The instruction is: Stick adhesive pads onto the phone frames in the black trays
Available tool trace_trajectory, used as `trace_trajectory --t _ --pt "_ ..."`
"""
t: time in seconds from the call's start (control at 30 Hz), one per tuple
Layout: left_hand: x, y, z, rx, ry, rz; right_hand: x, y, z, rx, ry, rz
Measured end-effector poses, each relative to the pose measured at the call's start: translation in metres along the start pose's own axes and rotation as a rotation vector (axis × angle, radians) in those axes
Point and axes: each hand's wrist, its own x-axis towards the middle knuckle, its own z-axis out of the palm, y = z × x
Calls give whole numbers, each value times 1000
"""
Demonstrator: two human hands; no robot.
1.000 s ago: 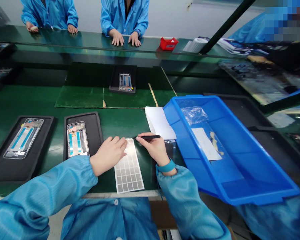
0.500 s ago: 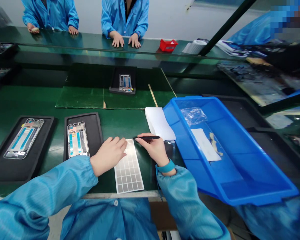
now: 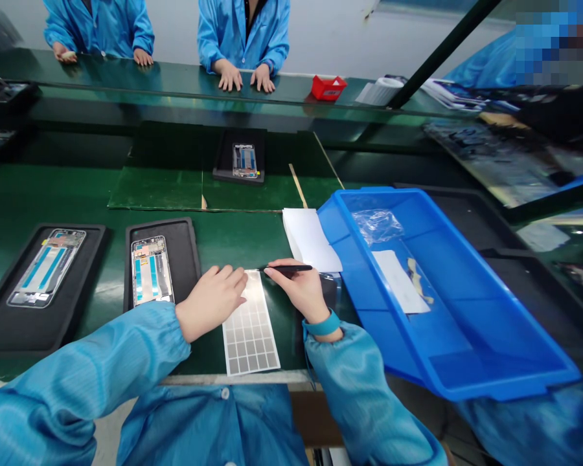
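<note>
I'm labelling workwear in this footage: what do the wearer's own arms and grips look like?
Loose, glossy blue fabric sleeves with gathered cuffs cover both arms. The left grip and right grip are ungloved; the right wears a flat teal-blue wristband.

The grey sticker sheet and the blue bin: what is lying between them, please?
The head view shows the right hand holding a slim black tool, and a dark item partly hidden by that hand; white paper lies just beyond.

An electronics assembly workshop: opened phones [image 3: 151,272] in black trays [image 3: 182,255] near left, workers [image 3: 232,46] in blue smocks [image 3: 98,35] far.
</note>
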Motion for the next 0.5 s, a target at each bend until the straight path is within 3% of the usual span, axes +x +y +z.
trace_trajectory --t 0.5 --pt "0 1 3 -4 18 -6 -2 -4 -1 106 48 63"
